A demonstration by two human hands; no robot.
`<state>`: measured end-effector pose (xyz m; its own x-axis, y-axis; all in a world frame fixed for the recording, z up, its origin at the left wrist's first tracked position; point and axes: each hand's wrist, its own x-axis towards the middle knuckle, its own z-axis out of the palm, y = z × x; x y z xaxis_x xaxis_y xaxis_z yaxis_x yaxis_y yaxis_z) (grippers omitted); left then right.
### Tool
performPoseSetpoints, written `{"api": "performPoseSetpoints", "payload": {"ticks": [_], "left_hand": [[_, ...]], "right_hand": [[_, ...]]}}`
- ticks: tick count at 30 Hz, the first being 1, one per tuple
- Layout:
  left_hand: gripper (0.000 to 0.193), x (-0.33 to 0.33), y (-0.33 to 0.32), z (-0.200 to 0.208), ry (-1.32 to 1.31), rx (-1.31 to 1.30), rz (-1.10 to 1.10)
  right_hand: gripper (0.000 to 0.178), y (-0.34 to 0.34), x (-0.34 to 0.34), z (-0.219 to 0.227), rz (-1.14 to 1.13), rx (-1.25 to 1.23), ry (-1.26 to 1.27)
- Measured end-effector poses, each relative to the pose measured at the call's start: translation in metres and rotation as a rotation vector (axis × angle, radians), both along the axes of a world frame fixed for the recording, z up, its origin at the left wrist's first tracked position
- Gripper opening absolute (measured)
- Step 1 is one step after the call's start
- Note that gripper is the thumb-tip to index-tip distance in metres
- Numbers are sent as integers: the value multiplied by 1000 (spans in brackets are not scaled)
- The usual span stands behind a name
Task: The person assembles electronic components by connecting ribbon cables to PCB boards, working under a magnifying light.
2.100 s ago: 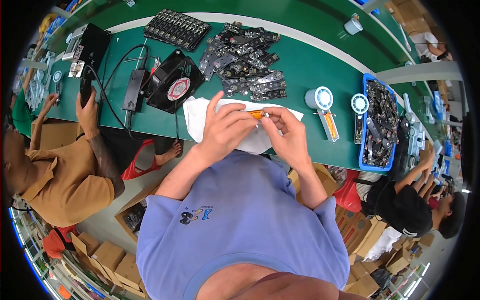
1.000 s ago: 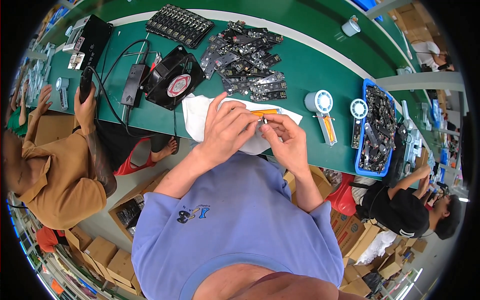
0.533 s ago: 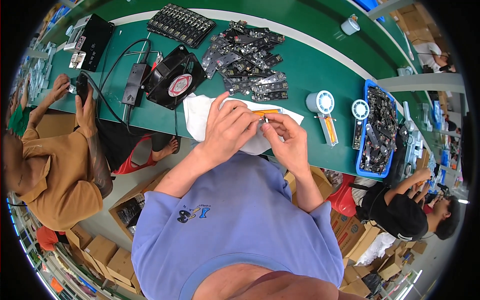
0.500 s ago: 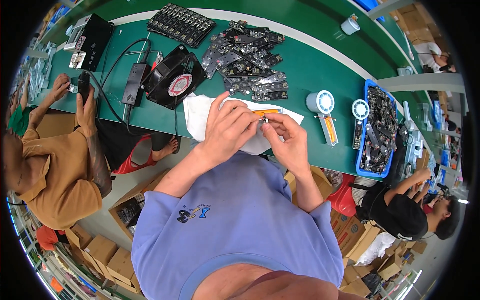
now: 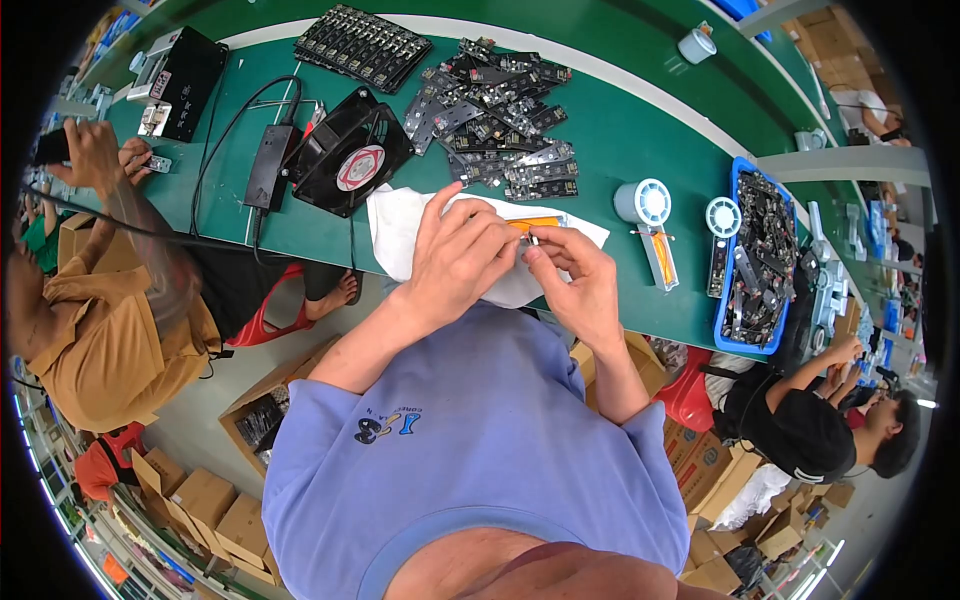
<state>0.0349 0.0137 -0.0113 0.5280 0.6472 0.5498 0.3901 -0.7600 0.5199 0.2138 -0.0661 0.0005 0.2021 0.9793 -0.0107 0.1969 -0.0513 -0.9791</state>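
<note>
While orange part lay crosswise over cloth, right hand pinched silver bit beside it; left hand, hold unclear!

- Green flat-topped table carries everything below
- Rumpled white cloth overhangs the near edge
- Square black-framed fan
- Black oblong adapter
- Heap of narrow black circuit boards
- Blue rectangular plastic tray
</note>
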Motion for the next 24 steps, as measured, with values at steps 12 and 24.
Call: {"api": "performPoseSetpoints", "payload": {"ticks": [12,24], "left_hand": [[21,3,1,1,30,40,12],[21,2,-1,2,3,-6,11]], "right_hand": [[24,5,-11,8,-3,266,-548],[25,10,-13,-1,-65,389,-681]]}}
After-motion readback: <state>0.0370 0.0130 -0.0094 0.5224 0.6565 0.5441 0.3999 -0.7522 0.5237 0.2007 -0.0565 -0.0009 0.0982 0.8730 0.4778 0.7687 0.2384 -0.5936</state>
